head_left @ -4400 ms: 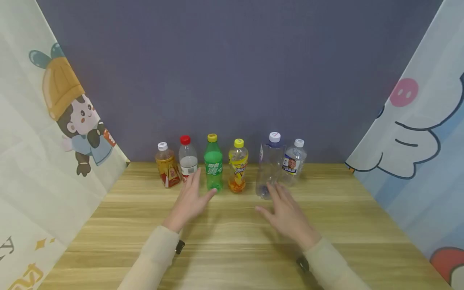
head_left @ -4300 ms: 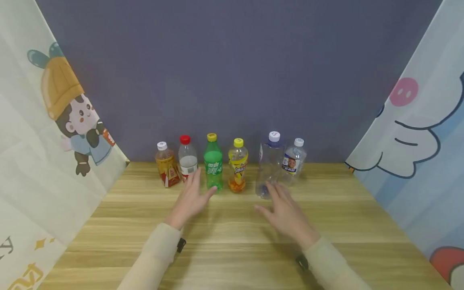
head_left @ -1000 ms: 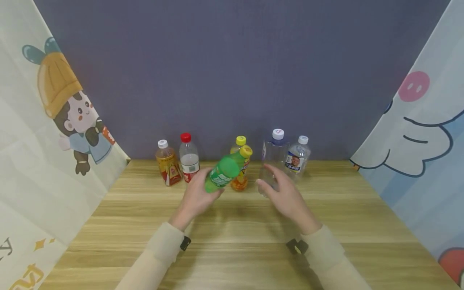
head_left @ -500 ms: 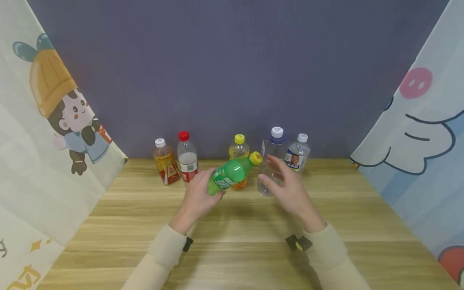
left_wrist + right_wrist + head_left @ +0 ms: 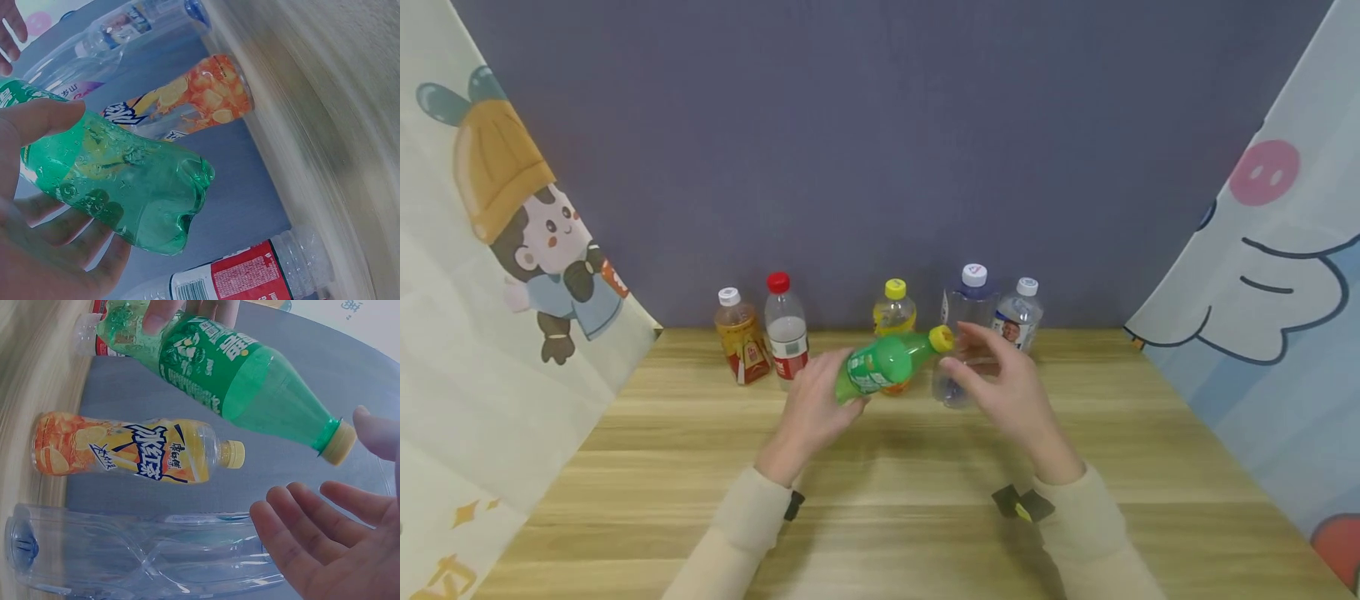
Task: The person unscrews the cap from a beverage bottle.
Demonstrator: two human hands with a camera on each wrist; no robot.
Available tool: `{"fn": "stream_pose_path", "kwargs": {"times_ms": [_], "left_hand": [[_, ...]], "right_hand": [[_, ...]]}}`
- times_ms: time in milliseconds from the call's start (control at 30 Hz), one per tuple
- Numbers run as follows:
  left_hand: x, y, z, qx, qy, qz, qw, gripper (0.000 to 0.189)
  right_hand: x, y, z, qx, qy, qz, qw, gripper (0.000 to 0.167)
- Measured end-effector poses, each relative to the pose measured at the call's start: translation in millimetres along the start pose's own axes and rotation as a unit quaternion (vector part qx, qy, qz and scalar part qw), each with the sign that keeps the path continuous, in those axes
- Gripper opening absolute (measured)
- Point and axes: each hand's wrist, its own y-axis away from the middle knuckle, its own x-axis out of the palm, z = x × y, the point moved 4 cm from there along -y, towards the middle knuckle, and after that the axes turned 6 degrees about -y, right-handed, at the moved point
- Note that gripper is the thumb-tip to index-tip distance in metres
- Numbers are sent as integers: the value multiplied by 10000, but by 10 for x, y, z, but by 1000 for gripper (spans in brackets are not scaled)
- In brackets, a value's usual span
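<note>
Note at far left, upright on the bench (image 5: 880, 542), the tea bottle (image 5: 743, 343), and next to it the red-capped bottle (image 5: 787, 333). Just right of these, grips the green bottle (image 5: 880, 365) in the left hand (image 5: 812, 404), with thumb and curled fingers clamped round its lower body. Holds it clear of the bench, in front of the orange bottle (image 5: 893, 312), tilted with its base (image 5: 175, 209) down to the left and its cap (image 5: 339, 444) up to the right. Should handle as light: shows droplets inside and no plain body of liquid, though cannot tell the exact fill. Looks thin-walled and springy, likely to dent under a hard squeeze rather than break, and perhaps slippery if damp outside. Best taken round the label (image 5: 200, 362) with moderate pressure, or near the base with its stiffer-looking moulding. For the top end, better pinched at the small, hard cap than on the smooth, sloping shoulder (image 5: 281, 394), a likely place to slip. Close beside the cap, holds the right hand (image 5: 1009, 387) with thumb and fingers apart, clamped on nothing; cannot tell touch from near miss between thumb and cap. Behind, find the big clear bottle (image 5: 973, 298), upright, then at far right the small bottle (image 5: 1018, 317).
</note>
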Motion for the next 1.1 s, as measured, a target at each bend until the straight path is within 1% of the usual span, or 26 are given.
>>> {"fn": "stream_pose_path", "kwargs": {"times_ms": [100, 167, 400, 500, 600, 667, 767, 833, 933, 1100], "left_hand": [[-2, 9, -11, 90, -79, -36, 9999, 72], [-3, 12, -21, 182, -136, -79, 9997, 72], [8, 32, -69, 492, -530, -126, 9973, 78], [8, 48, -87, 598, -671, -158, 9958, 78], [8, 63, -95, 712, -802, -208, 9940, 78], [12, 67, -98, 788, -898, -227, 9926, 79], [15, 64, -102, 911, -1015, -259, 9903, 78], [12, 62, -110, 980, -1079, -303, 9889, 78], [1, 60, -125, 1076, -1129, -366, 9871, 78], [-9, 59, -140, 1231, -1119, -454, 9850, 76]], "right_hand": [[11, 2, 18, -52, 102, 18, 9999, 49], [15, 6, 30, -132, 151, -42, 9998, 46], [15, 26, 41, -621, 370, -574, 9957, 26], [16, 32, 34, -694, 603, -709, 9932, 22], [11, 43, 29, -464, 836, -706, 9929, 24], [1, 49, 27, -160, 963, -622, 9933, 29], [-21, 44, 26, 187, 1284, -493, 9903, 37], [-35, 37, 30, 301, 1494, -389, 9876, 41], [-52, 28, 31, 328, 1725, -253, 9841, 45], [-73, 26, 6, 414, 1764, -26, 9834, 46]]}}
